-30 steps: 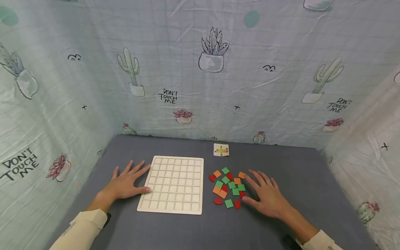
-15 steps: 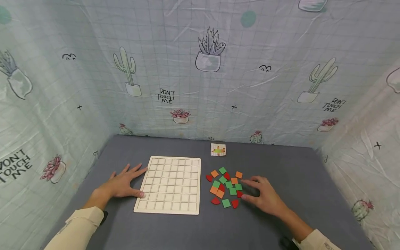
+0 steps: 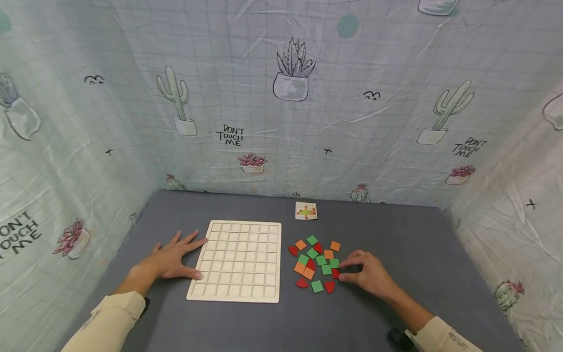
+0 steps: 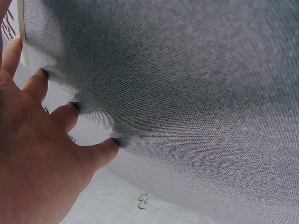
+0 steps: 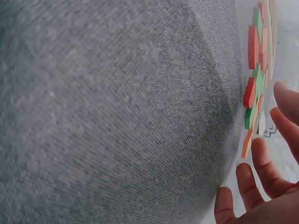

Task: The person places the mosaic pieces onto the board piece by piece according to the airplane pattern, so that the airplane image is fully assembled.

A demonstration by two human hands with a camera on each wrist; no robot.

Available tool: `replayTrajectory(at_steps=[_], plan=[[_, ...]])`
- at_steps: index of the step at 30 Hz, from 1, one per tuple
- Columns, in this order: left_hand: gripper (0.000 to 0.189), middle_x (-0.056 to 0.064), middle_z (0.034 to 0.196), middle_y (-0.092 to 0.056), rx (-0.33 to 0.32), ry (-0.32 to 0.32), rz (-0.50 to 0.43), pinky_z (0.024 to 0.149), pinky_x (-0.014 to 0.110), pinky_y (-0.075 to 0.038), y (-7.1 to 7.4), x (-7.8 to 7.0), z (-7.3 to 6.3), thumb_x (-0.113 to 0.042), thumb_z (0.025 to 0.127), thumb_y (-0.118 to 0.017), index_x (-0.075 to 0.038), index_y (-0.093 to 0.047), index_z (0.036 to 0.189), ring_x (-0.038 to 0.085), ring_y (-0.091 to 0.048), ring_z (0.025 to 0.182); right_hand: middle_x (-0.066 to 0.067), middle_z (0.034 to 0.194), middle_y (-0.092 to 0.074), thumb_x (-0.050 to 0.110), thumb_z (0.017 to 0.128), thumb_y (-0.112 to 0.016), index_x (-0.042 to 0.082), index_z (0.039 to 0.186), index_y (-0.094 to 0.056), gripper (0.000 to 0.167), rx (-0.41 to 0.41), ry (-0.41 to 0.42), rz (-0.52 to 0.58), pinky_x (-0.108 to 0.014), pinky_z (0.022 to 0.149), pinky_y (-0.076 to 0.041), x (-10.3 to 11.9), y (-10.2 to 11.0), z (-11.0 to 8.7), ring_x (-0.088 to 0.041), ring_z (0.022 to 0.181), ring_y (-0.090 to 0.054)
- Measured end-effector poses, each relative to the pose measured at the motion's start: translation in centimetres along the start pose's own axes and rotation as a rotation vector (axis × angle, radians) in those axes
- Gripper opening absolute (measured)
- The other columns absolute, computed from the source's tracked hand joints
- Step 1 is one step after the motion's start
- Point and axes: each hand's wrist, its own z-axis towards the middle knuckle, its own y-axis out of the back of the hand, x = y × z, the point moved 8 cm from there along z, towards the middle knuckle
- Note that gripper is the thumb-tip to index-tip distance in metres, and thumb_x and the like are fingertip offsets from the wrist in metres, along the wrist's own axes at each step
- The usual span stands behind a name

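Right of pale gridded wooden board [image 3: 246, 256], right hand [image 3: 369, 275] has narrowed beside flat red tile [image 3: 336, 273]: reachable, digits parted. Left hand [image 3: 170, 260] spread, touching board.

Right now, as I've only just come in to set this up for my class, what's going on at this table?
A person works with two bare hands at a dark grey table. The left hand is spread at the left edge of a pale square gridded board, thumb over that edge. The right hand reaches to the scattered green and orange square tiles and red wedge-shaped tiles, right of the board; whether it touches one is unclear. Beyond them lies a small patterned white card.
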Motion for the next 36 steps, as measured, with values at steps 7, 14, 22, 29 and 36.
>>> replayTrajectory(at_steps=[7, 14, 22, 29, 36], plan=[[0.11, 0.015, 0.175, -0.018, -0.006, 0.001, -0.025, 0.108, 0.091, -0.009, -0.1, 0.1, 0.1, -0.077, 0.074, -0.077, -0.03, -0.033, 0.165, 0.059, -0.009, 0.157, 0.002, 0.098, -0.069, 0.023, 0.078, -0.093, 0.019, 0.097, -0.084, 0.021, 0.019, 0.002, 0.026, -0.045, 0.089, -0.05, 0.2, -0.6, 0.2, -0.019, 0.1, -0.057], [0.11, 0.015, 0.175, -0.018, -0.01, 0.0, -0.034, 0.109, 0.09, -0.008, -0.2, 0.0, 0.2, -0.077, 0.074, -0.076, -0.03, -0.033, 0.165, 0.059, -0.008, 0.157, 0.002, 0.102, -0.073, 0.024, 0.075, -0.095, 0.02, 0.096, -0.083, 0.025, -0.009, 0.021, -0.028, -0.046, 0.09, -0.051, 0.1, -0.7, 0.4, -0.02, 0.1, -0.059], [0.11, 0.015, 0.175, -0.018, -0.012, 0.01, -0.043, 0.109, 0.09, -0.007, -0.1, 0.2, 0.2, -0.076, 0.074, -0.077, -0.03, -0.034, 0.164, 0.059, -0.007, 0.157, 0.0, 0.101, -0.073, 0.02, 0.074, -0.095, 0.018, 0.095, -0.082, 0.025, -0.053, 0.023, -0.065, -0.043, 0.087, -0.051, 0.4, -1.1, 0.7, -0.019, 0.097, -0.057], [0.109, 0.016, 0.175, -0.018, -0.015, 0.008, -0.031, 0.109, 0.089, -0.009, 0.2, 0.1, 0.0, -0.075, 0.075, -0.077, -0.029, -0.034, 0.165, 0.059, -0.008, 0.157, 0.0, 0.101, -0.073, 0.022, 0.072, -0.097, 0.016, 0.095, -0.081, 0.028, -0.067, 0.012, -0.096, -0.04, 0.085, -0.051, 0.5, -1.2, 0.8, -0.017, 0.095, -0.055], [0.109, 0.016, 0.175, -0.018, -0.013, 0.002, -0.046, 0.109, 0.09, -0.007, -0.1, 0.2, 0.1, -0.075, 0.076, -0.077, -0.029, -0.034, 0.165, 0.059, -0.007, 0.157, 0.004, 0.096, -0.071, 0.019, 0.072, -0.097, 0.019, 0.093, -0.083, 0.025, -0.056, 0.008, -0.109, -0.037, 0.083, -0.05, 0.2, -1.5, 1.2, -0.014, 0.094, -0.054]])
